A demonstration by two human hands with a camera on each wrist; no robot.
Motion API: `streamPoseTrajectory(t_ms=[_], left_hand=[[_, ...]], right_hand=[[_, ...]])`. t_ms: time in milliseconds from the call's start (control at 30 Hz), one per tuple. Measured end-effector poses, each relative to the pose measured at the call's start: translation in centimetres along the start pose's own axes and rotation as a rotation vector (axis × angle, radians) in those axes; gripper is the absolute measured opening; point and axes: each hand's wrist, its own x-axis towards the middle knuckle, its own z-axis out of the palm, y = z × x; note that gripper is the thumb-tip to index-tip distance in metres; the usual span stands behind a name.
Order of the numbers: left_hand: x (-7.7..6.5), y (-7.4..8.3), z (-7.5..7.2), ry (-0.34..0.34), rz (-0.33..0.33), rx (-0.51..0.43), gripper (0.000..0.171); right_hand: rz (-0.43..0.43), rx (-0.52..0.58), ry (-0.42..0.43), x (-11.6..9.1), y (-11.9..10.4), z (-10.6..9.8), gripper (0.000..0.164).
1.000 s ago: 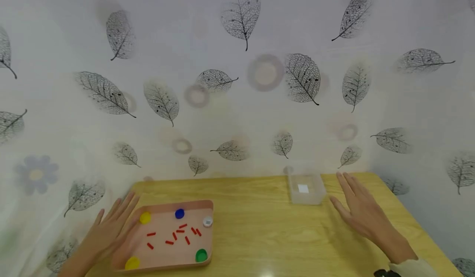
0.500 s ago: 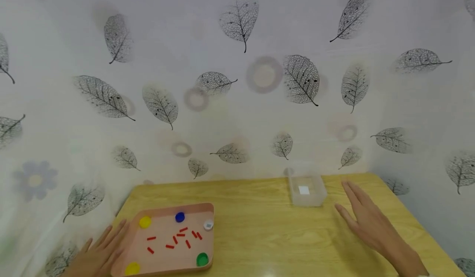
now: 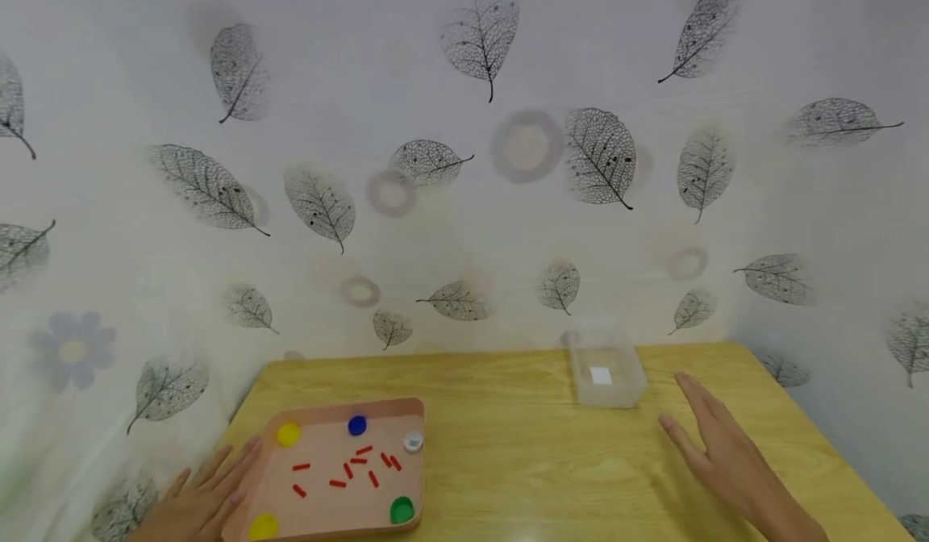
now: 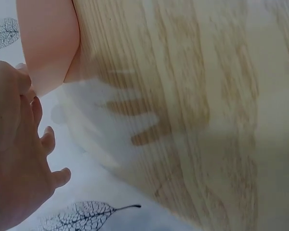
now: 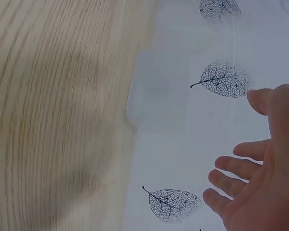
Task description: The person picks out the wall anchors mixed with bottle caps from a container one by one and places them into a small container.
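A pink tray (image 3: 327, 445) sits at the table's left, holding several short red sticks (image 3: 301, 467). Round caps lie along its edges: two yellow caps (image 3: 288, 434), a blue cap (image 3: 357, 425), a white cap (image 3: 413, 442) and a green cap (image 3: 402, 510). My left hand (image 3: 206, 498) is at the tray's left rim with fingers extended. The left wrist view has its thumb overlapping the tray's outer wall (image 4: 48, 38). Over the table's right side my right hand (image 3: 733, 457) hovers, fingers spread and holding nothing. Nearest to it is a translucent plastic box (image 3: 610, 393).
The wooden table (image 3: 508, 445) reaches back to a pale curtain (image 3: 450, 235) printed with leaves, which also hangs down both sides. A white label (image 3: 600, 376) shows in the plastic box, near the table's back edge.
My left hand has come down and toward me to the tray's left rim. My right hand has drawn back slightly from the plastic box. The tray and its contents stay put.
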Motion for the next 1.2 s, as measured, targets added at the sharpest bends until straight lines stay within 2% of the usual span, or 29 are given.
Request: streamPoseTrajectory(t_ms=[233,333,433,633,700,867,1000,1200], left_hand=[[0.5,1.8,0.7,-0.033,-0.001,-0.081,0.056],[0.6,2.9,0.7,-0.041,-0.01,-0.076,0.056],[0.9,4.0,1.0,-0.037,0.014,-0.087,0.055],[1.5,6.6,1.7,-0.063,0.036,-0.164,0.056],[1.8,7.6,1.8,-0.081,0.042,-0.216,0.056],[2.5,9.8,2.0,-0.076,0.055,-0.286,0.055],[3.2,11.7,1.9,-0.058,0.073,-0.238,0.056],[4.1,14.2,1.9,-0.045,0.137,-0.183,0.057]], right_hand=[[0.019,0.008,-0.011,0.0,-0.6,0.1,0.075],[-0.008,0.01,0.026,0.2,-1.0,0.2,0.074],[-0.045,0.038,0.066,0.3,-1.3,0.4,0.071],[-0.092,0.084,0.116,0.4,-2.1,0.7,0.068],[-0.101,0.093,0.127,0.4,-2.4,0.8,0.067],[-0.13,0.123,0.145,0.7,-3.3,1.0,0.065],[-0.143,0.143,0.154,1.0,-3.9,1.1,0.064],[-0.183,0.125,0.195,1.4,-4.4,1.6,0.061]])
